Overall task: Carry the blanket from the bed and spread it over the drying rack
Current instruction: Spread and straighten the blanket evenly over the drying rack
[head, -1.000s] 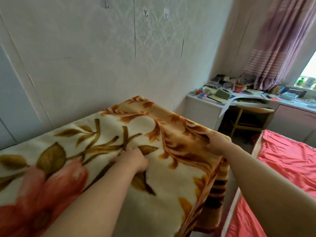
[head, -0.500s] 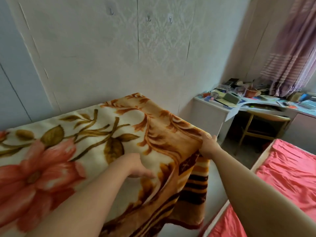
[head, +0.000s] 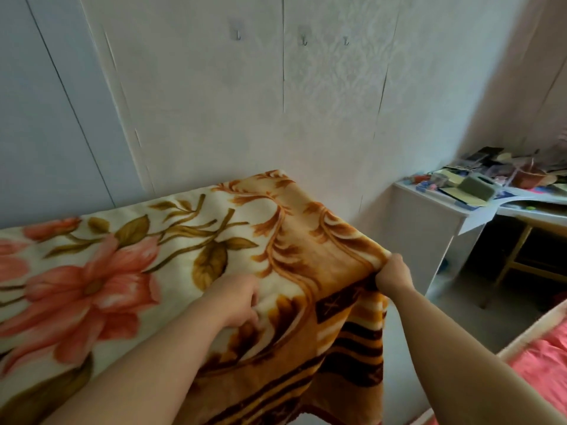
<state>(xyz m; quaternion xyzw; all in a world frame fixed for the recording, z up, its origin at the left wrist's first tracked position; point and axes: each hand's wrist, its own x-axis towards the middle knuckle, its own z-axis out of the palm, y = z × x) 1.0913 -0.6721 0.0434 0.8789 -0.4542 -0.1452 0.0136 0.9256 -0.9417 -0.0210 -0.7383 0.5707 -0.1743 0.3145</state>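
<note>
A thick cream and orange blanket (head: 171,240) with pink flowers and green leaves lies stretched flat at about waist height in front of the wall, its striped border hanging down on the right. The drying rack is hidden under it. My left hand (head: 239,299) rests on top of the blanket near the border, its fingers curled into the fabric. My right hand (head: 394,273) pinches the blanket's near right corner edge, where the cloth folds downward.
A bed with a coral-red sheet (head: 540,366) lies at the lower right. A white desk (head: 435,216) cluttered with several items stands at the right, a wooden chair (head: 518,256) tucked under it. The papered wall (head: 306,118) carries three hooks.
The blanket has slid to the right over its support, so more of the flower shows and the striped border hangs lower. Both hands moved with it, the right one staying on the corner edge.
</note>
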